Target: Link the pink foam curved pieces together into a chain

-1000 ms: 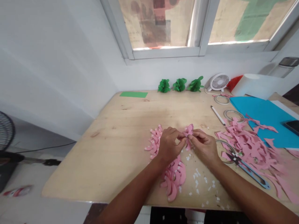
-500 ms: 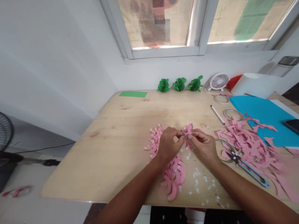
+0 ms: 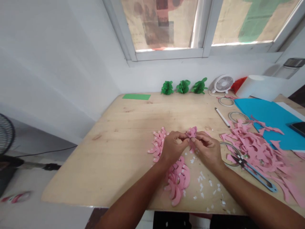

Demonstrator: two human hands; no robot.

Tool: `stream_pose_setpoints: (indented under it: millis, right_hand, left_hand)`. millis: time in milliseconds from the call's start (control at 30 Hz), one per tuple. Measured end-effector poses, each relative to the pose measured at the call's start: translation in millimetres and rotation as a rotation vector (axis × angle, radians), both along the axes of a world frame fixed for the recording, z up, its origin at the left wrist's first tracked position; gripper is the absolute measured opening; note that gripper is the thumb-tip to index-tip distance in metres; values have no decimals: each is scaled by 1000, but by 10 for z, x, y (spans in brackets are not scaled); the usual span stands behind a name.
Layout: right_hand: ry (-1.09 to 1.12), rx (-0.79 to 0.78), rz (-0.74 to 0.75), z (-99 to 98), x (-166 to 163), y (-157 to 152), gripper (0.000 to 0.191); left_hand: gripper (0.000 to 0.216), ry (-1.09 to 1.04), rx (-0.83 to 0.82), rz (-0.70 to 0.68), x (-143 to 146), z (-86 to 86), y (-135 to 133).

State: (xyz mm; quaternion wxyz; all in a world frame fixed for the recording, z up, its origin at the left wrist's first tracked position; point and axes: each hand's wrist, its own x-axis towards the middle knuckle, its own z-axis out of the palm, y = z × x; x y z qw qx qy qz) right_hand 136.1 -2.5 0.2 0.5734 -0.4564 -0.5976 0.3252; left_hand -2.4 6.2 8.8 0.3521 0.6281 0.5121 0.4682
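Observation:
Both hands meet over the middle of the table and pinch one small pink paper cutout between them. My left hand is closed, thumb and forefinger on the cutout's left side. From the right, my right hand grips the same piece with thumb and fingers. Its upper part looks folded or curled; its exact shape is partly hidden by the fingers. Curved pink paper pieces with small white tabs lie overlapped under and beside my left wrist, running up to another cluster left of that hand.
Tiny white paper bits dot the table. To the right are pink scraps, blue-handled scissors, tape rolls, a white pen and blue sheets. Green paper figures and a small fan stand along the wall.
The upper part of the pink cutout now looks more bunched between my fingers. My two hands stay in nearly the same place.

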Motion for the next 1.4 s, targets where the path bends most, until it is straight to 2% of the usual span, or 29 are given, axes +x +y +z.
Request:
stream_pose_setpoints:
  millis: [200, 467, 833, 1067, 1233, 1400]
  right_hand:
    - [7, 11, -9, -7, -10, -5, 6]
    - [142, -91, 31, 10, -25, -15, 7]
    - [14, 7, -29, -4, -23, -13, 7]
    - [164, -85, 29, 6, -39, -26, 7]
    - [257, -142, 57, -7, -41, -26, 7]
    - [273, -142, 43, 6, -44, -10, 4]
  left_hand:
    - [8, -21, -15, 24, -2, -21, -2]
    - [9, -42, -21, 1, -16, -6, -8]
    - [11, -189, -125, -25, 16, -37, 16]
    - [11, -298, -203, -58, 20, 40, 10]
    - [16, -354, -253, -85, 12, 33, 12]
    - [16, -365, -271, -79, 11, 34, 6]
